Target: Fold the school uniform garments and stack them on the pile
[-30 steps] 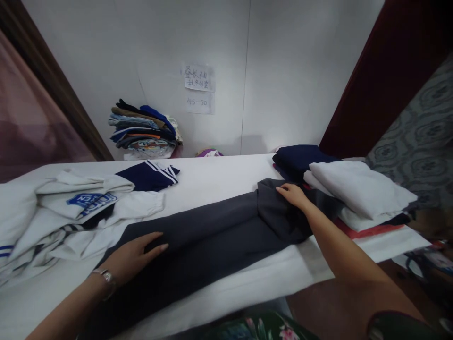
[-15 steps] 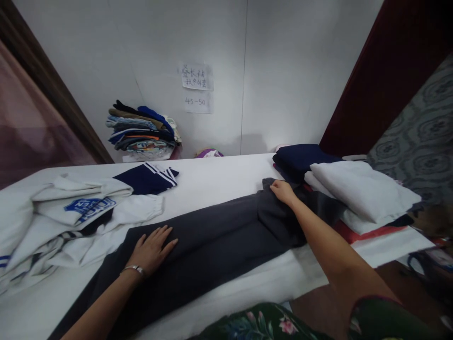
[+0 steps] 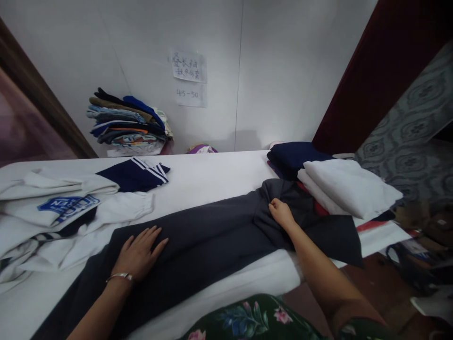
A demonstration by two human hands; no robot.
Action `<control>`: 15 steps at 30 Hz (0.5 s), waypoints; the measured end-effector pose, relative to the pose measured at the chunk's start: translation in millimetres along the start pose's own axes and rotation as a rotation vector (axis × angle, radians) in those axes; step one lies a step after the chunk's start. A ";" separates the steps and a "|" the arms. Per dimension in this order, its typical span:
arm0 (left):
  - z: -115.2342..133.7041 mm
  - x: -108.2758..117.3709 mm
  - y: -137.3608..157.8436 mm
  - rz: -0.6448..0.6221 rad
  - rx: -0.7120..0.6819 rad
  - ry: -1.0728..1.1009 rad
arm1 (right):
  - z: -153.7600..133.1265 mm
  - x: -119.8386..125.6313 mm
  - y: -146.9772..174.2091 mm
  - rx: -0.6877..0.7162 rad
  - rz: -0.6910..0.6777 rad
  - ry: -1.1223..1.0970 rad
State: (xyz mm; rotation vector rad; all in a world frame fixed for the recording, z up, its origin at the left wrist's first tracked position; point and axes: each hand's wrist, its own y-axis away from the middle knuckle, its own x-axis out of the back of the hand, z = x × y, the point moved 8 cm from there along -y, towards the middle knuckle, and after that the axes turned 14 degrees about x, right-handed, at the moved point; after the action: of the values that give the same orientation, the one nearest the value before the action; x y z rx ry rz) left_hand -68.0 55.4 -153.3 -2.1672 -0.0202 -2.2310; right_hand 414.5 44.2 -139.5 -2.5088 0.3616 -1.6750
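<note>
A long dark grey garment (image 3: 212, 236) lies stretched across the table, running from the lower left to the right. Its exact kind is not clear from this side. My left hand (image 3: 138, 252), with a bracelet at the wrist, rests flat on its left part, fingers spread. Farther right, my right hand (image 3: 281, 212) is closed on a pinch of the grey cloth, near some bunched folds. Beyond that hand the garment's end reaches beneath the folded white clothes (image 3: 354, 186) and over the table's front edge.
White sweatshirt-like clothing (image 3: 71, 212) with blue print lies loosely at left, beside a navy piece with white stripes (image 3: 132, 174). Folded navy clothes (image 3: 297, 158) sit at the back right. A stack of clothes (image 3: 129, 120) stands behind the table (image 3: 212, 174), below paper notes (image 3: 189, 78).
My right hand has drawn slightly toward me, off the garment's far edge and onto its folds. The garment's right end now spreads over the front edge. The view has shifted slightly right.
</note>
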 end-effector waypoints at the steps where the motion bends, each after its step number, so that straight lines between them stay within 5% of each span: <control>1: -0.2 0.2 0.8 0.005 0.006 0.001 | -1.0 2.9 -0.9 0.000 -0.005 0.001; 9: -3.3 22.7 -3.0 -0.033 0.048 -0.037 | -18.7 54.4 -53.3 0.164 0.161 0.067; 15: -43.1 43.1 -24.5 -0.046 0.313 -0.069 | -11.5 28.7 -112.9 0.089 -0.067 0.089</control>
State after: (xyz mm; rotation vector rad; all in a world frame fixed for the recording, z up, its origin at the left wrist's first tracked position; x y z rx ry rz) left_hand -113.1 77.9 -111.2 -2.0885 -0.3968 -2.0118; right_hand 430.1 146.5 -84.9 -2.4145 0.2073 -1.7900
